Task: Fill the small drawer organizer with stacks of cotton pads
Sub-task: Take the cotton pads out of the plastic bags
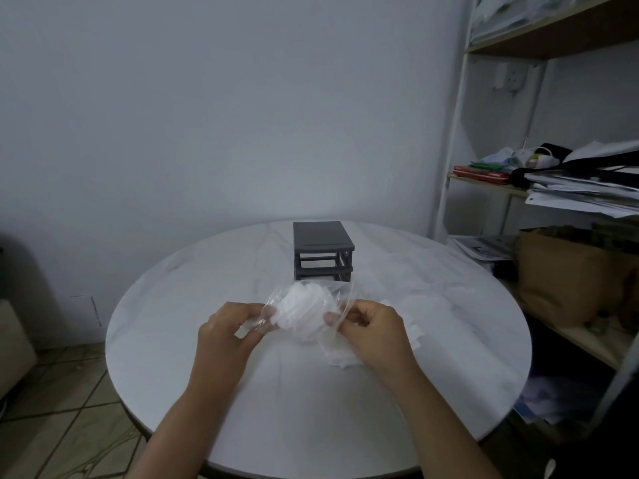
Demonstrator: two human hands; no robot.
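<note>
The cotton pads [304, 311] sit bunched inside a clear plastic bag [313, 299], held between the 2 hands above the round white table [242, 392]. The left hand [230, 328] and right hand [375, 328] each pinch one side of the bag. The gray drawer organizer [322, 250] stands straight beyond the fingertips, roughly equally near both hands.

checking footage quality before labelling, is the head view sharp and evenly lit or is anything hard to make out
Head view: dim, cool, even light with soft shadows; wide-angle bending bows the white metal shelf post; the clear plastic bag of white cotton pads blurs into the round white table; the dark grey plastic drawer organizer reads clearly.
</note>
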